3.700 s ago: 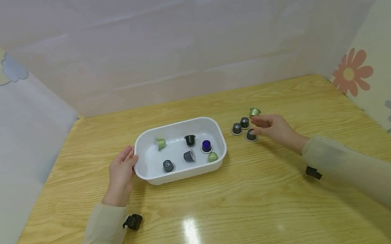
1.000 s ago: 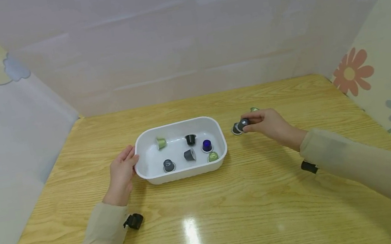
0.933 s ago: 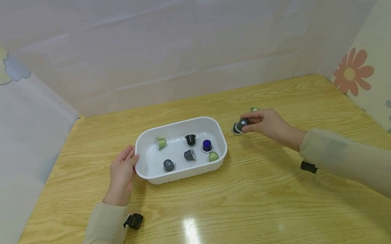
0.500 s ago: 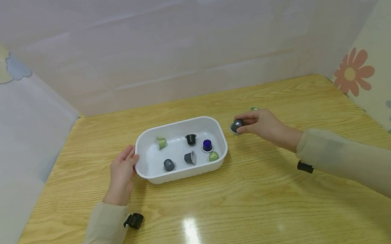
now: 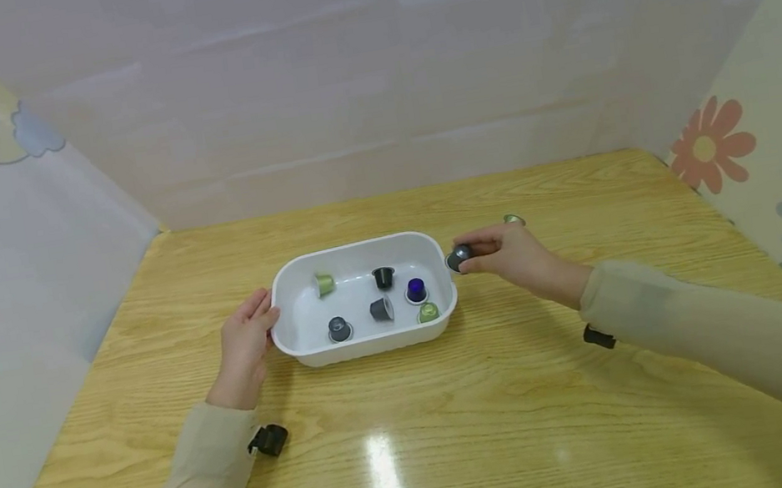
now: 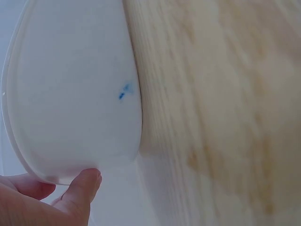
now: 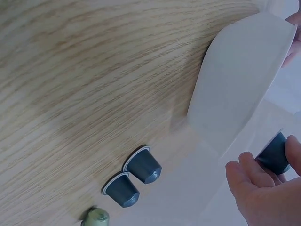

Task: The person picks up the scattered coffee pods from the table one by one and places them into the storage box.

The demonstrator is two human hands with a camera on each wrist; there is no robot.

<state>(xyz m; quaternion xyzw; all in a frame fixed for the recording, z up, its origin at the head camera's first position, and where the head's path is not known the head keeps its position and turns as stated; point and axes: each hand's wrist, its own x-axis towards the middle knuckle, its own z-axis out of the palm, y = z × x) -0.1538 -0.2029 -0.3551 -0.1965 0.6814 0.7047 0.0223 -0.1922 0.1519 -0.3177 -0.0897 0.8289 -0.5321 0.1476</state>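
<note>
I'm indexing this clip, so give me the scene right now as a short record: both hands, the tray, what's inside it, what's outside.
Left hand: grips the tray's left end
Right hand: pinches a dark capsule, raised near the tray's right end
Tray: white, on a wooden table
Inside: two green capsules, a blue one, a black one, two grey ones
Outside, on the table: two dark capsules, a green capsule
Hidden in head view: both dark capsules on the table
</note>
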